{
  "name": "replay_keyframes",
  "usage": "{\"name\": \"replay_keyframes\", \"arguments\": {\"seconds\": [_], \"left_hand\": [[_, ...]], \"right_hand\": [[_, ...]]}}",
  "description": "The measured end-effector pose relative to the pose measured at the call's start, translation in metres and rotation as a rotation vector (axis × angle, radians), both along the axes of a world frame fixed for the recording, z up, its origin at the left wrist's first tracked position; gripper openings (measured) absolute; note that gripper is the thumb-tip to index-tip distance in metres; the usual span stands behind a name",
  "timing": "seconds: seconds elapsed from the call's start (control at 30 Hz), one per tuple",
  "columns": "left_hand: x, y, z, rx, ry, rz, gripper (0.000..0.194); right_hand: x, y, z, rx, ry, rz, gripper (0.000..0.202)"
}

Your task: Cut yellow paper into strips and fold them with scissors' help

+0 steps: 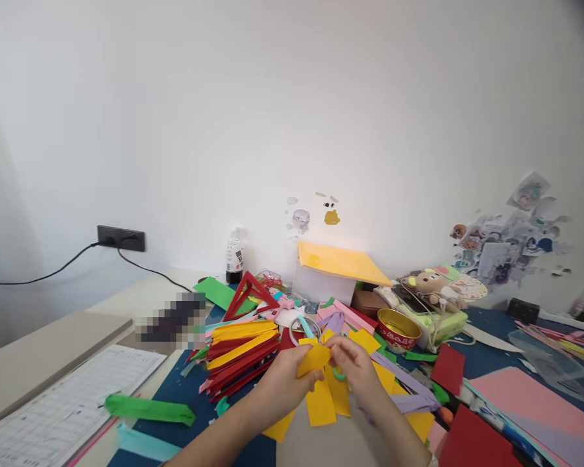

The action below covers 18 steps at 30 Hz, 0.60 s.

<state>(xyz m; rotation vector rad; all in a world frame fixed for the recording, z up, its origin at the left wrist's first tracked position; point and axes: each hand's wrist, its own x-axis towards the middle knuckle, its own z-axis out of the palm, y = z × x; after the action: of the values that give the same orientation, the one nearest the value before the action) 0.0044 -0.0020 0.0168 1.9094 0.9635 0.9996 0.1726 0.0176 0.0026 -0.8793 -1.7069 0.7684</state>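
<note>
My left hand (291, 375) is closed on a piece of yellow paper (314, 359), which looks bent between thumb and fingers. At the paper's right edge, my right hand (354, 366) pinches with its fingertips. A small teal-green curved thing (339, 373) shows just under the right fingers; its kind cannot be made out. Several yellow paper strips (320, 403) lie spread below and around both hands. Left of the hands is a stack of folded red and yellow paper strips (243, 357). Purple folded strips (411, 392) are to the right.
A red and gold round tin (398, 329) stands behind my right hand, near a plush bear (431, 282). A bottle (235, 256) stands by the wall. Green folded paper (150, 409) and a printed sheet (73, 408) lie left; pink paper (530, 402) lies right.
</note>
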Motion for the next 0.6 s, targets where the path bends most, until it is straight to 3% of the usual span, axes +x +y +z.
{"name": "replay_keyframes", "arguments": {"seconds": [0.1,0.2,0.3,0.4,0.47,0.6], "left_hand": [[-0.008,0.002,0.004,0.140,0.042,0.093,0.017],[-0.016,0.007,0.004,0.274,0.077,0.186,0.021],[-0.018,0.008,0.001,0.463,0.208,0.197,0.027],[-0.009,0.002,-0.004,0.647,0.398,0.078,0.030],[0.001,-0.007,-0.009,0.720,0.498,0.010,0.029],[0.018,-0.034,-0.027,0.779,0.593,-0.030,0.035]], "right_hand": [[0.001,-0.007,0.000,0.000,-0.193,0.032,0.038],[-0.001,-0.015,-0.002,0.048,-0.634,0.161,0.048],[-0.004,-0.010,-0.009,0.143,-0.936,0.080,0.048],[-0.004,0.010,-0.017,0.188,-1.054,-0.130,0.044],[-0.002,0.020,-0.018,0.194,-1.085,-0.183,0.040],[0.014,0.004,-0.010,0.285,-0.903,-0.215,0.038]]}}
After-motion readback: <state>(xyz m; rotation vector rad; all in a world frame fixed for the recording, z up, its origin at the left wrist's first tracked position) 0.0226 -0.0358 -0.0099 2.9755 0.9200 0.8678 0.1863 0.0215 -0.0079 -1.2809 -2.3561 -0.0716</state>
